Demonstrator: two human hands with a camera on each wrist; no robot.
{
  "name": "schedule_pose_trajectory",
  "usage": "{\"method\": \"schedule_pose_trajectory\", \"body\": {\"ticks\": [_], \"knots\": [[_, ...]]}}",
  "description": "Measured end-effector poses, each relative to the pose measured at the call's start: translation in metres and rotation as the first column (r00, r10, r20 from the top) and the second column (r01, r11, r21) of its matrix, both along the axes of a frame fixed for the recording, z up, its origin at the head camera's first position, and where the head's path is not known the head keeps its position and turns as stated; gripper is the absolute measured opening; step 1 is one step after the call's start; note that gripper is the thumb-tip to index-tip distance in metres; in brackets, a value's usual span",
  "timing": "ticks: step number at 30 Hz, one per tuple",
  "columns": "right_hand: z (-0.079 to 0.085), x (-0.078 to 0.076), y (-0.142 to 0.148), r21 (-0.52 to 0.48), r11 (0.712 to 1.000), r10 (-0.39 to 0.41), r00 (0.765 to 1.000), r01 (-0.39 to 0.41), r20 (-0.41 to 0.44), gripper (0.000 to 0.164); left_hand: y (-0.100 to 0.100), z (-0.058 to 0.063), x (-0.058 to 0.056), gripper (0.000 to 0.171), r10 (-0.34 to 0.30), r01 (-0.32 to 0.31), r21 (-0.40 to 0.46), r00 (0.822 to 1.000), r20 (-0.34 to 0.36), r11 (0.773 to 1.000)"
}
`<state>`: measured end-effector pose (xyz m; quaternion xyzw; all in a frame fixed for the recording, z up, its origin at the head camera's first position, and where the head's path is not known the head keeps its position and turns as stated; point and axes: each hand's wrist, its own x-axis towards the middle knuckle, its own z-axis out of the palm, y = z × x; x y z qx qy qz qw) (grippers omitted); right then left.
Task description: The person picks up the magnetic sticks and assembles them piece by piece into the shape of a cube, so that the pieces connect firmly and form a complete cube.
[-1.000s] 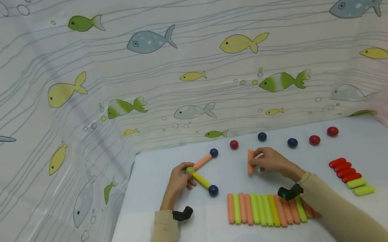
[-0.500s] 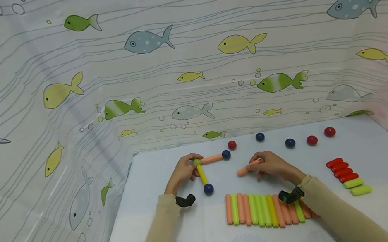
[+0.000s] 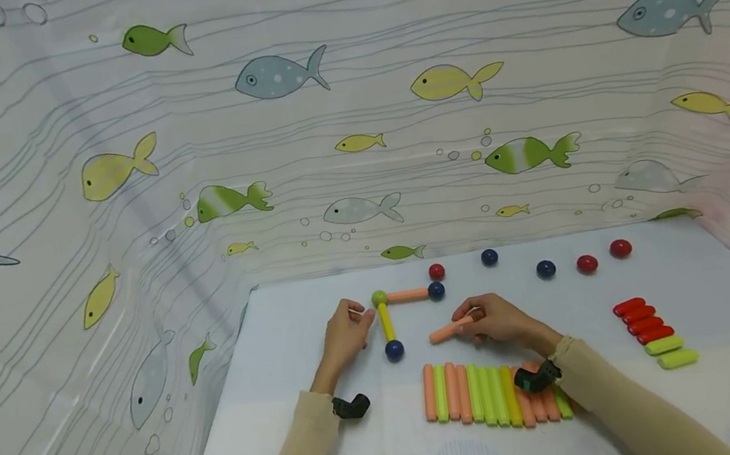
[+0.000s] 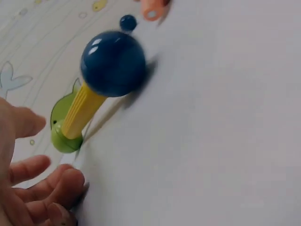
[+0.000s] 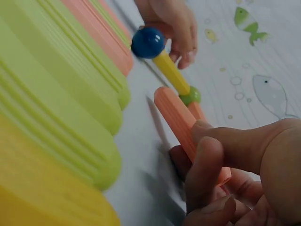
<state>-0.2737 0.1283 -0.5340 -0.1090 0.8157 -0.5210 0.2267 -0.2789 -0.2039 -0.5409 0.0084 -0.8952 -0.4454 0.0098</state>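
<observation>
My left hand is beside the green ball, apart from it, its fingers loosely bent around nothing. From that ball an orange rod runs right to a blue ball, and a yellow rod runs toward me to another blue ball. Together they form a corner lying on the table. My right hand pinches a loose orange rod between thumb and fingers, its free end pointing left toward the joined pieces.
A row of orange, green and yellow rods lies in front, partly under my right wrist. Red and blue balls, such as a red ball, stand at the back. Short red rods and green rods lie at right on the white table.
The joined corner has turned and shifted right, and my left hand has let go of the green ball. My right hand has tilted its orange rod and moved slightly left and nearer.
</observation>
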Motion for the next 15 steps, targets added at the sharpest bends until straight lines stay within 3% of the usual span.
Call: {"method": "schedule_pose_trajectory", "body": {"ticks": [4, 8, 12, 15], "knots": [[-0.001, 0.000, -0.011, 0.031, 1.000, 0.003, 1.000, -0.003, -0.006, 0.027, -0.001, 0.002, 0.029, 0.044, -0.088, 0.084, -0.114, 0.996, -0.029, 0.990], [-0.001, 0.002, -0.025, 0.066, 0.998, 0.024, 0.998, -0.020, -0.050, 0.024, 0.001, 0.007, 0.049, 0.058, -0.216, 0.195, -0.250, 0.975, -0.058, 0.948], [-0.002, 0.003, -0.035, 0.063, 0.997, 0.053, 0.995, -0.048, -0.090, 0.023, 0.006, 0.008, 0.056, 0.058, -0.309, 0.264, -0.361, 0.948, -0.071, 0.894], [-0.003, 0.002, -0.041, 0.035, 0.997, 0.078, 0.991, -0.074, -0.113, 0.023, 0.009, 0.007, 0.057, 0.044, -0.343, 0.273, -0.405, 0.933, -0.111, 0.872]]}}
